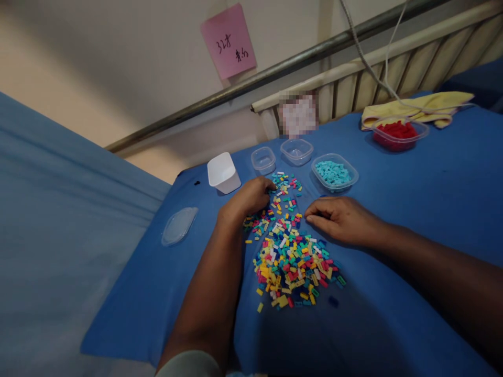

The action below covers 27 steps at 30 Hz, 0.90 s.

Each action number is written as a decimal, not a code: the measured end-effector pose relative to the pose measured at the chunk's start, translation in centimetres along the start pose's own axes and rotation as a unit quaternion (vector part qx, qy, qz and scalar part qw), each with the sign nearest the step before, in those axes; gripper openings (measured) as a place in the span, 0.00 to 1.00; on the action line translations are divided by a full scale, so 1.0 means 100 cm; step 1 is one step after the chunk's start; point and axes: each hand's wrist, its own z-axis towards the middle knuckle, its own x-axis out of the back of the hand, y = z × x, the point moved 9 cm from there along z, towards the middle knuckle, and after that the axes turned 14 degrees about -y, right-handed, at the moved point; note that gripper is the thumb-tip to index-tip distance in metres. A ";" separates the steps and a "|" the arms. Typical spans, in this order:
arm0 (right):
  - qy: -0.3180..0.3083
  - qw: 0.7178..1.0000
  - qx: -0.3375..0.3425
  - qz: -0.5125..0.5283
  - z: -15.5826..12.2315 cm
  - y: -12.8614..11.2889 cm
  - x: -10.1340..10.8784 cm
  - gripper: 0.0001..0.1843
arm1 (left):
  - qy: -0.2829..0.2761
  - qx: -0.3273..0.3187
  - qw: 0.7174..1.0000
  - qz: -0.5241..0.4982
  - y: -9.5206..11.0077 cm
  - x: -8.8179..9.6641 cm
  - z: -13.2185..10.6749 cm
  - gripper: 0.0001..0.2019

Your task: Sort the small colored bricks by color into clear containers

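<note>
A large heap of small toy building bricks (288, 262) in yellow, pink, green, blue and white lies on the blue cloth. A thinner scatter of bricks (281, 201) runs from it toward the far side. My left hand (255, 196) is over the left of this scatter, fingers bent down and fingertips among the bricks. What they grip, if anything, is hidden. To the right of the scatter, my right hand (340, 217) rests low over the cloth. Its thumb and fingers are drawn together, and anything between them is too small to make out.
Beyond the bricks stand a white tub (223, 173), two clear containers (263, 159) and one of light-blue bricks (334, 173). Farther right, a container of red bricks (396, 135) sits by a yellow cloth (416, 107). A clear lid (179, 226) lies left; a railing (353, 78) runs behind.
</note>
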 end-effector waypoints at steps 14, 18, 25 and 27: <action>0.000 1.000 -0.009 -0.002 0.002 0.002 0.000 0.08 | -0.015 0.011 1.000 0.009 0.004 0.002 -0.005 0.04; 0.001 1.000 -0.011 -0.004 0.005 0.001 0.002 0.08 | 0.012 -0.010 0.999 -0.052 0.009 0.009 -0.005 0.04; 0.010 1.000 -0.011 0.001 0.006 -0.003 0.005 0.07 | 0.084 -0.173 0.961 -0.197 0.096 0.039 0.004 0.07; 0.011 1.000 -0.011 -0.001 0.006 -0.004 0.006 0.07 | 0.080 -0.198 0.960 -0.179 0.125 0.041 0.014 0.05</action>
